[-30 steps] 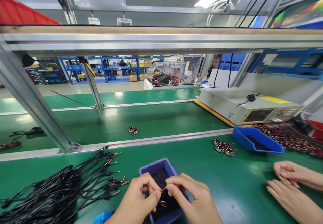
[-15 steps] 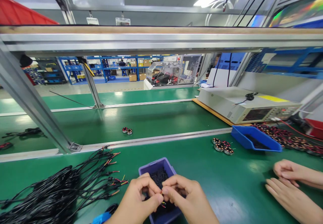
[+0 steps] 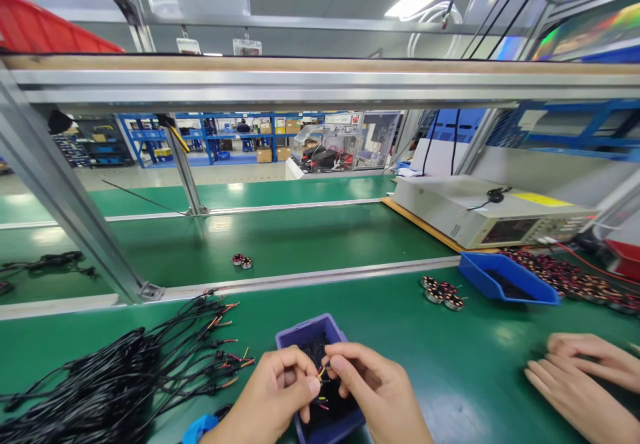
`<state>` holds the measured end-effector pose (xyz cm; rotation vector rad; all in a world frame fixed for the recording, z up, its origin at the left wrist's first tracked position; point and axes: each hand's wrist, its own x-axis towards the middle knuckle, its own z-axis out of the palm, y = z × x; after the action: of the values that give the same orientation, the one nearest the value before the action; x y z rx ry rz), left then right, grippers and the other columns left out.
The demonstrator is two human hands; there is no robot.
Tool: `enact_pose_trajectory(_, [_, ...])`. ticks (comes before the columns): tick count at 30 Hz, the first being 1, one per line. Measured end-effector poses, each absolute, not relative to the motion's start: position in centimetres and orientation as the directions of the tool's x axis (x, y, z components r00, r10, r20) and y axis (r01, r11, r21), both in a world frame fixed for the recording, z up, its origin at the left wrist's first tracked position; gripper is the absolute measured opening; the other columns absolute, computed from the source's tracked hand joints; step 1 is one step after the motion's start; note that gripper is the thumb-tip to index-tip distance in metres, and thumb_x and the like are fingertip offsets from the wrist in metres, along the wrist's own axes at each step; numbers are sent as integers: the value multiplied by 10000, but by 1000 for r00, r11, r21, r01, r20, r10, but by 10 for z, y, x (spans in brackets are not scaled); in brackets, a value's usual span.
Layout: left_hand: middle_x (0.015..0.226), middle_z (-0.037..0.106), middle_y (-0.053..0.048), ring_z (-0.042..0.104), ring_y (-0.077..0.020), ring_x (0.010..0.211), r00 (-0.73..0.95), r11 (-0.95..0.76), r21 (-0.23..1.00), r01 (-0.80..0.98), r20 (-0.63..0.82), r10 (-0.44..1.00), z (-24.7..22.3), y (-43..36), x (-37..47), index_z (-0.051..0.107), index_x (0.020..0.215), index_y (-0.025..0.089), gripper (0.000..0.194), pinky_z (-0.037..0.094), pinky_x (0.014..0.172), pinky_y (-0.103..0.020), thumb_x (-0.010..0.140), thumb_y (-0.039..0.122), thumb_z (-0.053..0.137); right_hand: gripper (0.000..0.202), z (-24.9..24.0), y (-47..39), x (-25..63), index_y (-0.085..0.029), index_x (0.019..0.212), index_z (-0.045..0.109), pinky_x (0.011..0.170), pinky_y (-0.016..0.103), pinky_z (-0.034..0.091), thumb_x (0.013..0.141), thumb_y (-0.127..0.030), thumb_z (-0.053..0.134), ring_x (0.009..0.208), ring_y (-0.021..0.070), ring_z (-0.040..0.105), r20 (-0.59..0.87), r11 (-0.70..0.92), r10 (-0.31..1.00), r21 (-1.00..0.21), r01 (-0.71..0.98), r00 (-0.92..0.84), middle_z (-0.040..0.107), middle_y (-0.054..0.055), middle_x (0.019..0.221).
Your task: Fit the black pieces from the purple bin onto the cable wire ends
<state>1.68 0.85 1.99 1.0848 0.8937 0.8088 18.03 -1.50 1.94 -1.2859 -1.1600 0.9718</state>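
Over a purple bin (image 3: 306, 326) holding small black pieces, my two hands work close together. Thin red and yellow wires (image 3: 321, 371) stick out between the fingertips of my left hand (image 3: 280, 387), which is closed in a pinch on them. Just beside the wire ends, my right hand (image 3: 377, 387) is pinched too; whatever its fingers hold is too small to make out. More coloured wire tips show below the pinch, over the bin. To the left lies a heap of black cables (image 3: 115, 374) with stripped, coloured ends pointing right.
At right, a co-worker's hands (image 3: 575, 371) are over the green bench. Several copper-wound motor stators (image 3: 443, 293) lie near a blue tray (image 3: 507, 281), with many more behind it. A grey instrument (image 3: 480, 207) stands behind. Two stators (image 3: 242, 261) sit beyond the metal rail.
My fingertips have drawn slightly apart, so the coloured wires now show between them. The two stators beyond the rail have shifted left. The co-worker's hands have moved slightly.
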Motion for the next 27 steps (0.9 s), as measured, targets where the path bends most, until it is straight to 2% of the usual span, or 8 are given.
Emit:
enact_pose_trajectory(13, [552,459,72,408,-50,453,423,251,956,-155,-165,891,22,7,19,615,679,160,453,374,443,-167,661,572,803,342,25,-15,178,-225,742,795,563,222,552,692,-562,808,503,125,576,27,35,985,-998,-45,173,685,5,614])
enact_pose_trajectory(22, [541,470,68,432,-48,446,433,235,967,-100,-170,885,20,9,16,606,699,152,496,295,408,-150,666,616,779,354,17,-14,181,-219,817,805,550,228,546,742,-563,771,510,133,576,56,55,991,-998,12,125,684,15,631])
enact_pose_trajectory(24, [533,480,68,405,-41,431,433,244,965,-93,-181,883,20,9,16,605,714,153,499,248,387,-144,664,618,780,328,16,-12,182,-224,850,810,515,211,527,788,-538,741,523,132,579,107,104,993,-993,47,46,691,22,662])
enact_pose_trajectory(27, [528,506,68,311,-20,384,440,260,961,-90,-195,876,19,10,15,596,720,159,483,195,363,-149,688,608,769,288,17,-7,187,-236,866,820,497,203,509,868,-484,674,556,137,595,257,272,959,-953,134,-116,710,46,732])
